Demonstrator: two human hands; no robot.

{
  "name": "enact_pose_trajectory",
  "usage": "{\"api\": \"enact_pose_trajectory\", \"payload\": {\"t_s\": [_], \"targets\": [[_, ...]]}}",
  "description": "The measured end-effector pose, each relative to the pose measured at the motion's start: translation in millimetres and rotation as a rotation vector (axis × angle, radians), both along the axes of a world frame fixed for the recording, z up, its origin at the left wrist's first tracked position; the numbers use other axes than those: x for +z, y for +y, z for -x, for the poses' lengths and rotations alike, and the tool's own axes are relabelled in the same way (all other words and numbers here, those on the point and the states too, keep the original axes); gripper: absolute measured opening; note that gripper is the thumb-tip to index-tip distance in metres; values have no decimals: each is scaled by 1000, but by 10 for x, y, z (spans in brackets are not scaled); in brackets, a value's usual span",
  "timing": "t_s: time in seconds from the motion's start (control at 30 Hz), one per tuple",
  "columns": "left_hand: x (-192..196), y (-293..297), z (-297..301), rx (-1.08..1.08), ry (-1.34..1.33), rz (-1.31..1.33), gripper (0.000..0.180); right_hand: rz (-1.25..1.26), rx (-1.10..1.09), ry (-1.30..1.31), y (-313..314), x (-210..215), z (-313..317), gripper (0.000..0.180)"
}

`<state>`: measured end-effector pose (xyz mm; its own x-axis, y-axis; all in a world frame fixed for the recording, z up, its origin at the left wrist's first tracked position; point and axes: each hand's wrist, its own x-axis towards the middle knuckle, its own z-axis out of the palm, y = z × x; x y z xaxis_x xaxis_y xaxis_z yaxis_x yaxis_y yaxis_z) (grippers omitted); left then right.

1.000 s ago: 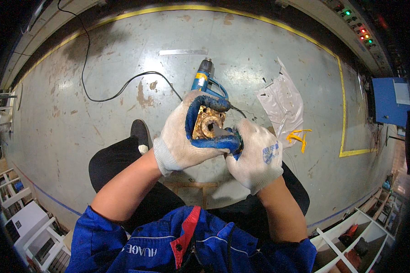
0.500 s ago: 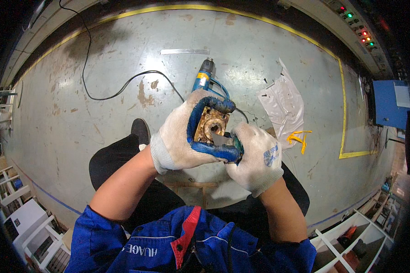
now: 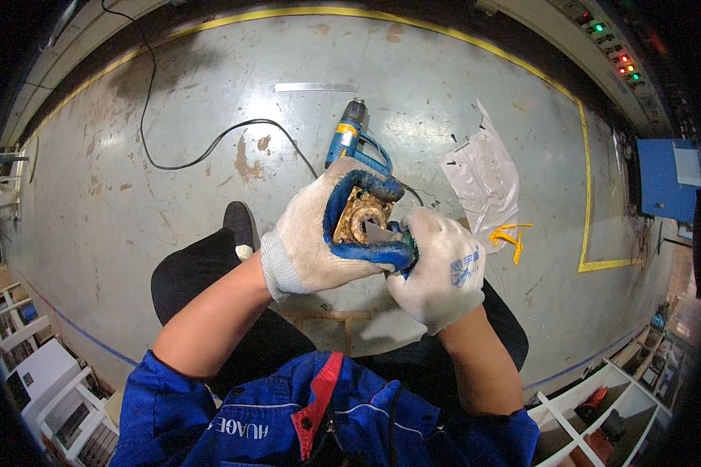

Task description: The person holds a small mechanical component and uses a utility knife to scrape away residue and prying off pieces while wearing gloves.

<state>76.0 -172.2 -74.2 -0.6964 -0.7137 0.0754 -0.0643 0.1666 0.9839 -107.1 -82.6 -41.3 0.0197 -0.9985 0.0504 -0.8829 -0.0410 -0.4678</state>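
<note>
My left hand, in a white knit glove with blue-coated fingers, wraps round a squarish metal part. This part is stained yellow-brown and has a raised round collar with a hole in its middle. In my right hand, gloved alike, is a scraper with a flat grey blade. Its blade reaches over the part at the collar and hole; most of its handle, with a little green showing, is hidden in my fist. Both hands are close together above my lap.
A blue corded power tool with a black nose lies on the grey floor beyond my hands. Behind it is a metal strip. At right lie a crumpled pale sheet and yellow strips. White racks flank me.
The scraper blade has shifted slightly and lies closer over the collar's hole. Both hands have moved a little, with the part still in the left.
</note>
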Motion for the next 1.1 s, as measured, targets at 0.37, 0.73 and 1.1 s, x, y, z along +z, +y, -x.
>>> {"api": "enact_pose_trajectory", "payload": {"t_s": [0.37,0.73,1.1], "targets": [[-5,-33,-50,-42,76,-119,81,7,92,-110,-46,-3,0,29],[72,-20,-49,-62,-36,-69,77,23,21,-8,-21,-34,-27,29],[107,-29,19,-48,-22,-182,68,100,-58,67,-8,-33,-70,32]]}}
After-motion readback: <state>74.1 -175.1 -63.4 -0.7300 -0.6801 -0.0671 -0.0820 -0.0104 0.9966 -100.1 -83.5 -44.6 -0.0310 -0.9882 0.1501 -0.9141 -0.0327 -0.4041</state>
